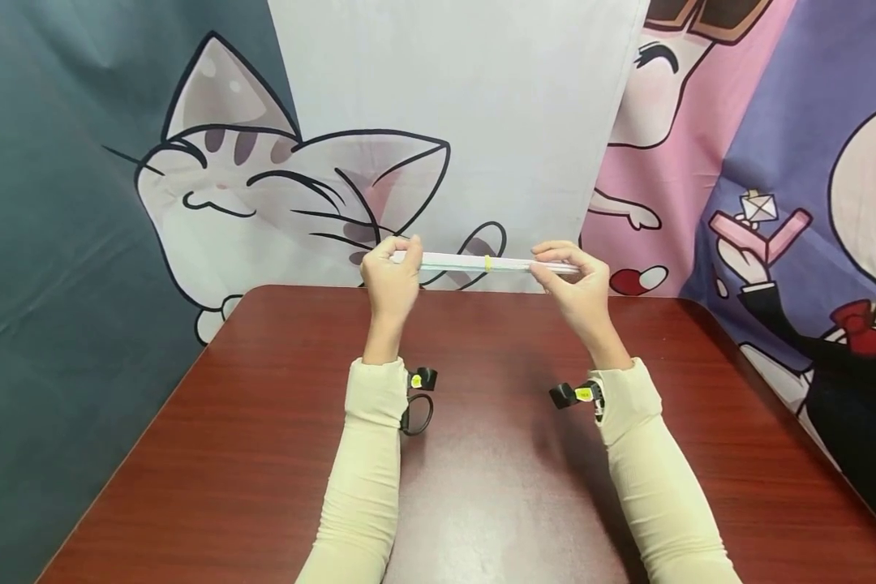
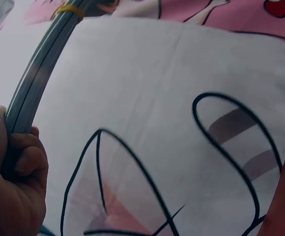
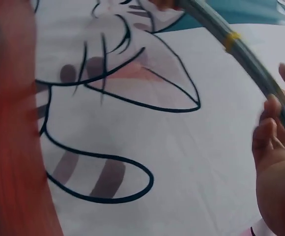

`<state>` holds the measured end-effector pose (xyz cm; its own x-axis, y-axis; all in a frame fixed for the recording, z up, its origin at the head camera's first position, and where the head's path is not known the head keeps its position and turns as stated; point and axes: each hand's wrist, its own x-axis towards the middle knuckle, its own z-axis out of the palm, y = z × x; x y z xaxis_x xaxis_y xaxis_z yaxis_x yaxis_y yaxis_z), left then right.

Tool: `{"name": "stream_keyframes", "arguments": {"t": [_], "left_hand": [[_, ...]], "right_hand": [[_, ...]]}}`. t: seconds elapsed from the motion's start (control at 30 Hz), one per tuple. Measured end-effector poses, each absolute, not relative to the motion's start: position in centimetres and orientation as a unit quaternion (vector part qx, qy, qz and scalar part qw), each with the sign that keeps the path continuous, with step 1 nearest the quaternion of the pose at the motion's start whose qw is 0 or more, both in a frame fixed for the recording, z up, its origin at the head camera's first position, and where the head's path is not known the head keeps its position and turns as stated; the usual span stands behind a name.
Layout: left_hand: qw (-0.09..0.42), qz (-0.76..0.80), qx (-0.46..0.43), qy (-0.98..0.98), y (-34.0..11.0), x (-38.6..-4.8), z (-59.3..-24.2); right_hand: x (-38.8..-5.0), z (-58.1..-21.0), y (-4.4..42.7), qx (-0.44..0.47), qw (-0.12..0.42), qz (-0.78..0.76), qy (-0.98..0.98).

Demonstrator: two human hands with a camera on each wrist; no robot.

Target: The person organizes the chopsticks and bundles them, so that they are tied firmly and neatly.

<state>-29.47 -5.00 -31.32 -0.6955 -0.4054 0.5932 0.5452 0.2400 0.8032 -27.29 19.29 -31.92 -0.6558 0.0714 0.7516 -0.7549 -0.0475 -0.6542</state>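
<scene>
A slim, straight bundle of pale straw-like rods [image 1: 453,262] stretches between both hands, nearly level above the table's far edge. A yellow band [image 1: 488,264] circles it near the middle. My left hand [image 1: 392,280] grips the left end, its fingers curled round it in the left wrist view. At the right end, my right hand [image 1: 580,284] holds the bundle between thumb and fingers. The right wrist view has the yellow band [image 3: 232,41] a short way from the right fingertips [image 3: 271,107]. What the rods are made of cannot be told.
A reddish-brown table [image 1: 482,454] lies beneath the forearms. Behind it hangs a cloth backdrop [image 1: 467,81] with a cartoon cat and other figures. A small black camera sits on the left wrist [image 1: 425,379] and another on the right wrist [image 1: 565,396].
</scene>
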Motion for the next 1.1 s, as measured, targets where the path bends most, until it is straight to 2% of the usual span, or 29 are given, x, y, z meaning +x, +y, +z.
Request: {"name": "stream_keyframes", "arguments": {"t": [0.13,0.37,0.53,0.7,0.8,0.9,1.1], "left_hand": [[0.387,-0.621,-0.042,-0.681,-5.3,-29.5,-31.5],[0.344,-0.615,-0.042,-0.708,-5.4,-30.2,-32.5],[0.346,-0.602,-0.045,-0.718,-5.1,-30.2,-32.7],[0.337,-0.579,-0.055,-0.741,-4.3,-29.9,-32.9],[0.308,-0.57,-0.077,-0.758,-4.2,-29.9,-33.3],[0.264,-0.582,-0.106,-0.762,-4.7,-30.2,-33.6],[0.11,-0.672,-0.144,-0.718,-6.2,-30.8,-34.3]], "right_hand": [[-27.9,-32.2,19.2,0.271,0.307,0.664,-0.626],[-28.4,-32.4,20.1,0.236,0.29,0.688,-0.622],[-28.8,-33.2,19.7,0.202,0.265,0.649,-0.684],[-29.3,-34.1,19.8,0.168,0.275,0.683,-0.656],[-29.6,-34.2,20.2,0.164,0.279,0.694,-0.644],[-29.8,-34.0,20.6,0.166,0.248,0.731,-0.613],[-29.9,-33.5,21.3,0.173,0.18,0.817,-0.52]]}}
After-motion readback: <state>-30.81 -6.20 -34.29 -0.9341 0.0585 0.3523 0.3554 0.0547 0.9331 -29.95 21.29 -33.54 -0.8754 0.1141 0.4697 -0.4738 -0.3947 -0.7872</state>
